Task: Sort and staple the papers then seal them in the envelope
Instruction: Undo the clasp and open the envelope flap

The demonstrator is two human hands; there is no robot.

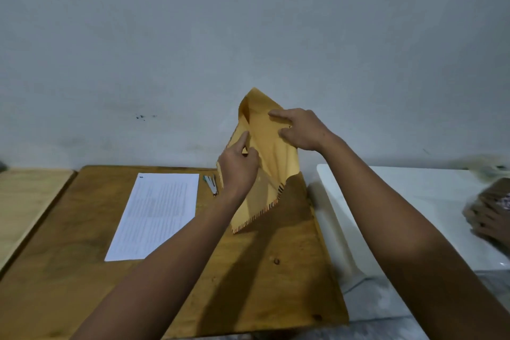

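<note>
A yellow-brown envelope (271, 157) with a striped border stands lifted above the wooden board (248, 270), its mouth pointing up. My left hand (238, 168) grips its left edge, forefinger stretched up along the opening. My right hand (299, 128) holds the upper right side, fingers spread over the paper. A white stack of printed papers (157, 212) lies flat on the board to the left, with a small dark mark at its top left corner. A small stapler (211, 183) lies between the papers and the envelope.
A paler wooden surface (24, 201) adjoins the board on the left. A white surface (414, 201) lies to the right, with a brown patterned object (491, 212) at its far right edge. A grey wall rises behind.
</note>
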